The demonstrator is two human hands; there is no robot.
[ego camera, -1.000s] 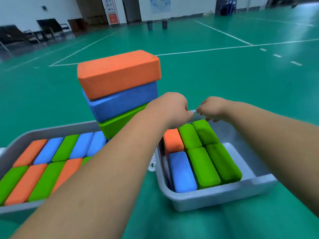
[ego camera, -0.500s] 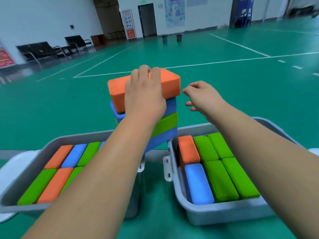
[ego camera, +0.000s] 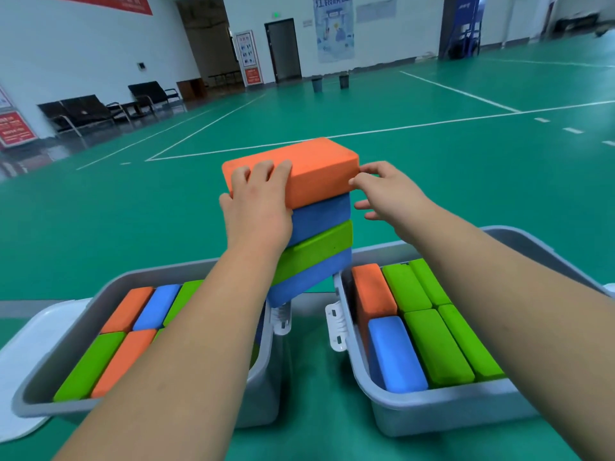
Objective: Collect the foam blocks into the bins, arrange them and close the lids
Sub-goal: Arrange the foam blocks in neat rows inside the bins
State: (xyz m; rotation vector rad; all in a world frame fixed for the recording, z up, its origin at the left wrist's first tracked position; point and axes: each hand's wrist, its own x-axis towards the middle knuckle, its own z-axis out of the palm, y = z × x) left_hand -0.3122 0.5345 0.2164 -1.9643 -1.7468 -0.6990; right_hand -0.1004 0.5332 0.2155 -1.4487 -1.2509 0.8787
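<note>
A stack of foam blocks stands behind the two grey bins: an orange block (ego camera: 312, 168) on top, then a blue block (ego camera: 321, 216), a green block (ego camera: 316, 246) and another blue block (ego camera: 307, 277). My left hand (ego camera: 258, 202) lies over the orange block's left end, fingers on its top. My right hand (ego camera: 387, 191) touches its right end with spread fingers. The left bin (ego camera: 66, 334) holds orange, blue and green blocks in rows. In the right bin (ego camera: 432, 414) lie an orange, a blue and several green blocks.
A white lid (ego camera: 23, 347) lies under and beside the left bin. White latches (ego camera: 334, 322) hang on the bins' facing sides. Green sports floor with white lines stretches ahead. Black chairs (ego camera: 100, 109) line the far left wall and two small bins (ego camera: 329, 82) stand by the back wall.
My hands rose from the right bin's far rim to the stack. The left hand settled on the orange block's left end, and the right hand came to touch its right end.
</note>
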